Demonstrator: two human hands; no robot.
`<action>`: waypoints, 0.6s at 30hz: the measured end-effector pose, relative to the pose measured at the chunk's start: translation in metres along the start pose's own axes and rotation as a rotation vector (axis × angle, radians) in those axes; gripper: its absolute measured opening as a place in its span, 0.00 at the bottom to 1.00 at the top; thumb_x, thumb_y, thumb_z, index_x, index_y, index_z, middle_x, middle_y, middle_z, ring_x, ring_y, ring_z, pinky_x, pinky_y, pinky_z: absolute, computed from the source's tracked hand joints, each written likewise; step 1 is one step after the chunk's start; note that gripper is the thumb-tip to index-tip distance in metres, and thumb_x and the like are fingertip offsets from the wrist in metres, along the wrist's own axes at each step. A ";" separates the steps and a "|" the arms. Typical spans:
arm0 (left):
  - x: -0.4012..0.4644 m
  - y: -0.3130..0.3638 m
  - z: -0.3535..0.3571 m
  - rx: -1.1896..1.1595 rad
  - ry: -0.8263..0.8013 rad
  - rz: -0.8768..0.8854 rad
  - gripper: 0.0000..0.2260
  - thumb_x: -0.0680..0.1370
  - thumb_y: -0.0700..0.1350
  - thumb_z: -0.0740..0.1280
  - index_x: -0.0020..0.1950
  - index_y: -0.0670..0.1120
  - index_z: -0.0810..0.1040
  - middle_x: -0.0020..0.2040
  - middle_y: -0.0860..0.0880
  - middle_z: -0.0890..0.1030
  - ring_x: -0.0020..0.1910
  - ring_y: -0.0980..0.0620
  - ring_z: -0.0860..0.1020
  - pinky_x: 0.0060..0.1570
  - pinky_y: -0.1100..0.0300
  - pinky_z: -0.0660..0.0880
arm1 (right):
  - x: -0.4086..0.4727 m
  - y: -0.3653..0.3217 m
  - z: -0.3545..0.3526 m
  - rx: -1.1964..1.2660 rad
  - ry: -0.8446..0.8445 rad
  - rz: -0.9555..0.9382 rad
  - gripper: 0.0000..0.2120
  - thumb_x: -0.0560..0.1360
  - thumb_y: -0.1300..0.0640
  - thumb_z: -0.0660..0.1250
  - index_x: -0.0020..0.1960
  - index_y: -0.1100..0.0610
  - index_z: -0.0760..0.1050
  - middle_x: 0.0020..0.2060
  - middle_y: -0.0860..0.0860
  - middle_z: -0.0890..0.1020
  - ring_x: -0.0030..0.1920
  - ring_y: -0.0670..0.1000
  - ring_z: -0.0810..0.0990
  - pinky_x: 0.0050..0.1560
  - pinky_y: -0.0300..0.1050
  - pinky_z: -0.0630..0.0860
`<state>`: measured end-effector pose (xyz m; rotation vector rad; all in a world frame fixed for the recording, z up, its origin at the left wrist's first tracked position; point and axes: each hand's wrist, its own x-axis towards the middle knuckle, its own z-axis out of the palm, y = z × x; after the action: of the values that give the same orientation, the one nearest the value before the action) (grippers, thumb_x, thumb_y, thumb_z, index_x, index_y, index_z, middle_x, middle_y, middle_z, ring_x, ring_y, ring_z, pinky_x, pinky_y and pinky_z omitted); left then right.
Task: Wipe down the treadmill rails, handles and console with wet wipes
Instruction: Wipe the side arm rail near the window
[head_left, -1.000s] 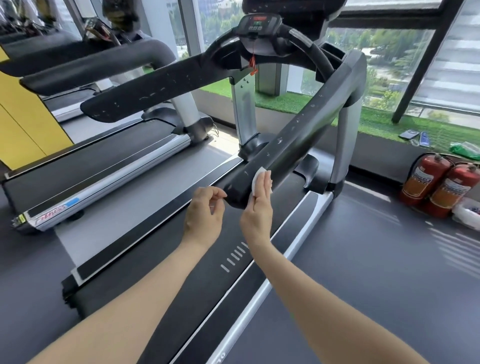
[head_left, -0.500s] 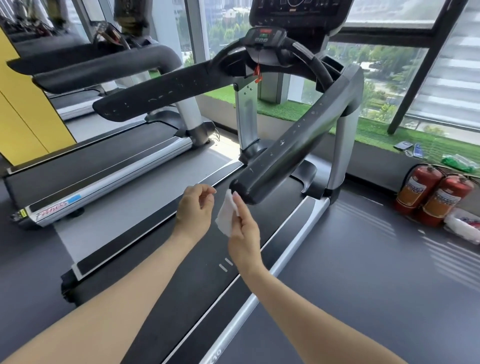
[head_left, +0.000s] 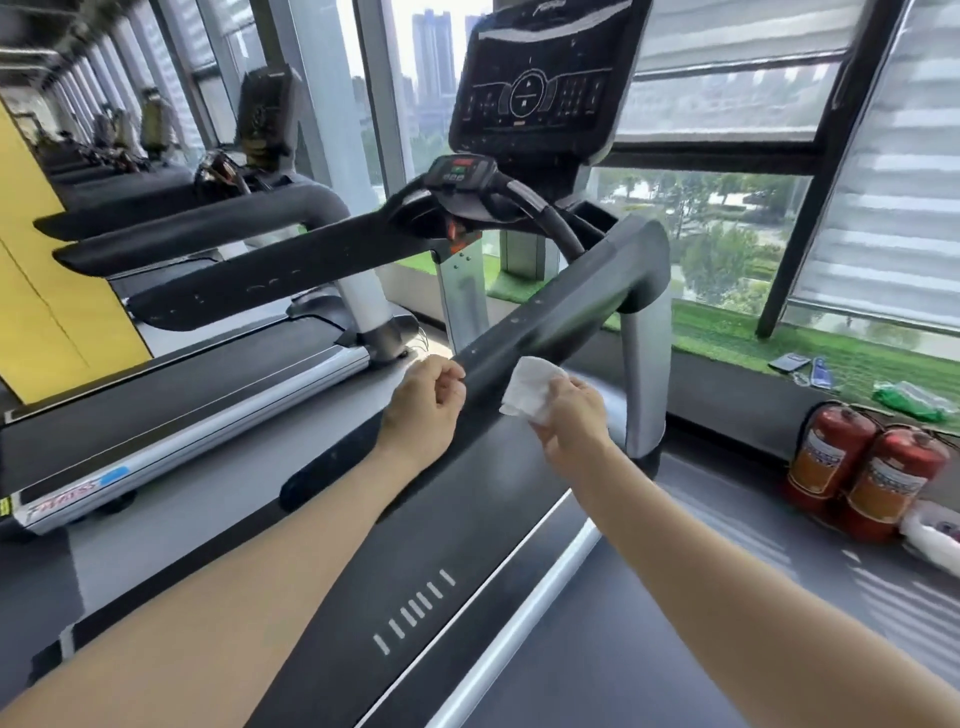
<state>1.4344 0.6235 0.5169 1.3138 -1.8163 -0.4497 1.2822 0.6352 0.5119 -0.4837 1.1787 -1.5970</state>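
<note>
Right hand (head_left: 571, 415) pinches a crumpled white wipe (head_left: 532, 387) between thumb and fingers; the wipe lies against the near stretch of the treadmill's right rail (head_left: 561, 317), a dark padded bar running from near centre up to a silver post (head_left: 644, 374) on the right. Left hand (head_left: 423, 402) sits just left of the same rail, fingers curled in loosely; it appears to hold nothing, though its fingertips are turned away and partly hidden. Whether it touches the rail cannot be told.

The left rail (head_left: 270, 286) runs parallel, further left. The console (head_left: 530, 88) stands at the far end, dark screen facing the person, with a small control panel (head_left: 460, 171) below it between curved handles (head_left: 540, 213). The belt (head_left: 415, 571) lies beneath both forearms.

Two red fire extinguishers (head_left: 862, 467) stand on the floor at right, near the window wall. More treadmills (head_left: 171, 374) line up to the left.
</note>
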 end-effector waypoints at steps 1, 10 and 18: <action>0.012 0.012 0.023 -0.008 -0.022 0.007 0.04 0.79 0.41 0.63 0.52 0.46 0.75 0.50 0.49 0.76 0.40 0.62 0.72 0.38 0.79 0.66 | 0.012 -0.015 -0.016 0.012 -0.010 -0.010 0.14 0.80 0.65 0.55 0.39 0.55 0.73 0.36 0.52 0.76 0.36 0.51 0.74 0.44 0.49 0.74; 0.110 0.111 0.181 -0.659 -0.262 -0.375 0.17 0.77 0.49 0.68 0.61 0.42 0.71 0.51 0.47 0.76 0.45 0.52 0.75 0.49 0.57 0.72 | 0.111 -0.122 -0.104 -0.062 -0.058 -0.059 0.12 0.80 0.62 0.59 0.40 0.57 0.74 0.31 0.51 0.79 0.31 0.49 0.78 0.30 0.41 0.73; 0.231 0.138 0.284 -0.969 -0.406 -0.414 0.15 0.76 0.39 0.68 0.61 0.35 0.75 0.56 0.38 0.80 0.46 0.46 0.79 0.44 0.57 0.78 | 0.254 -0.180 -0.129 -0.088 -0.068 -0.031 0.06 0.80 0.63 0.60 0.52 0.62 0.75 0.47 0.59 0.81 0.48 0.57 0.80 0.54 0.52 0.78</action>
<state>1.1019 0.4188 0.5393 0.9007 -1.2692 -1.6703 0.9974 0.4603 0.5498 -0.6110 1.1983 -1.5478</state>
